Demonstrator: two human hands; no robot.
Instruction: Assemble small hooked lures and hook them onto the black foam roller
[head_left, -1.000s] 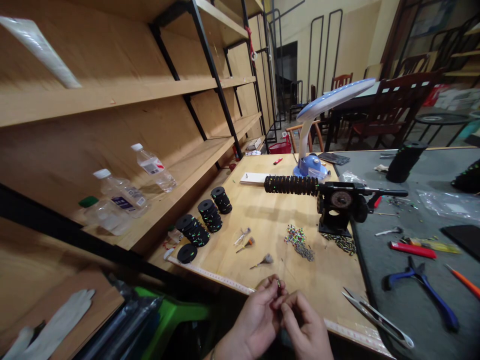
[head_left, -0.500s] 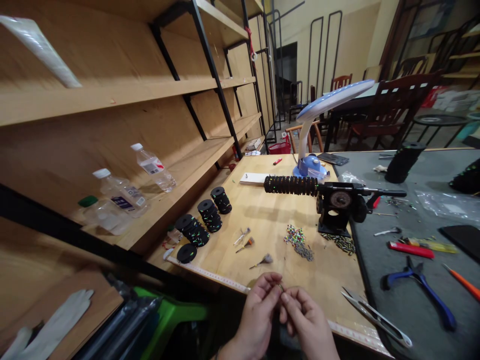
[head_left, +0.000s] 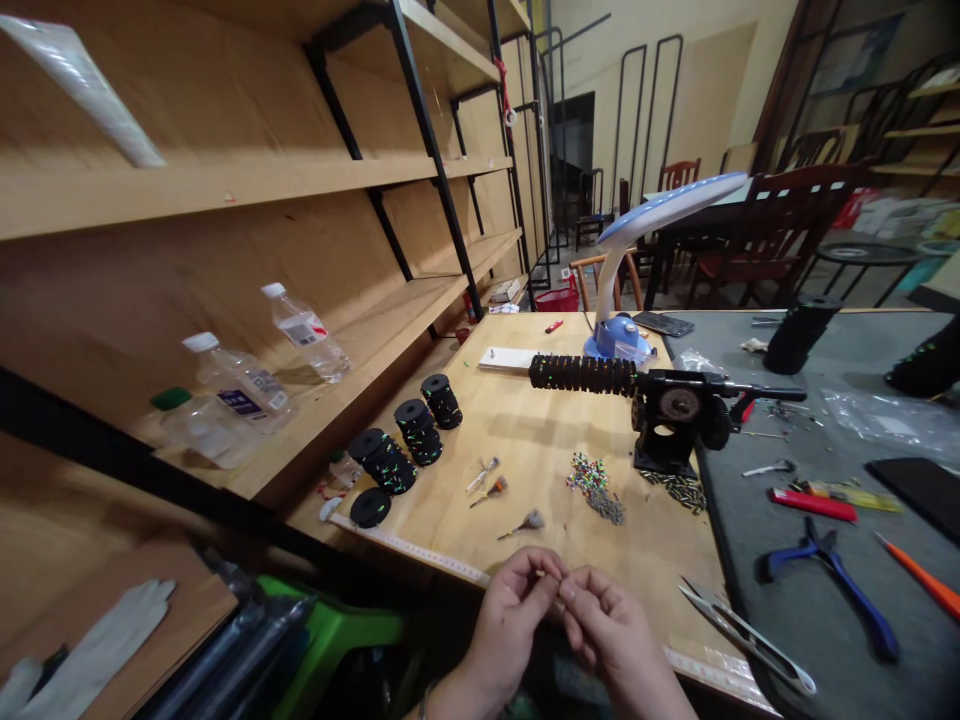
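1 head view, facing forward-down, near table (head_left: 517, 425)

Soft, even light on the table (head_left: 499, 420), deep shadow under its near edge, glare streaking the bag (head_left: 885, 415), frame edges stretched, far chairs (head_left: 806, 188) looking soft!

The left hand (head_left: 510, 615) and the right hand (head_left: 616, 632) are both being shown totally bare, and the forearms (head_left: 466, 688) are being left uncovered too, as far as they're being caught in the view. Around the left wrist something like a thin dark band (head_left: 424, 706) is being worn, but it's being clipped by the bottom edge, so cord or bracelet isn't being given away. Finer details are being blurred out, sorry.
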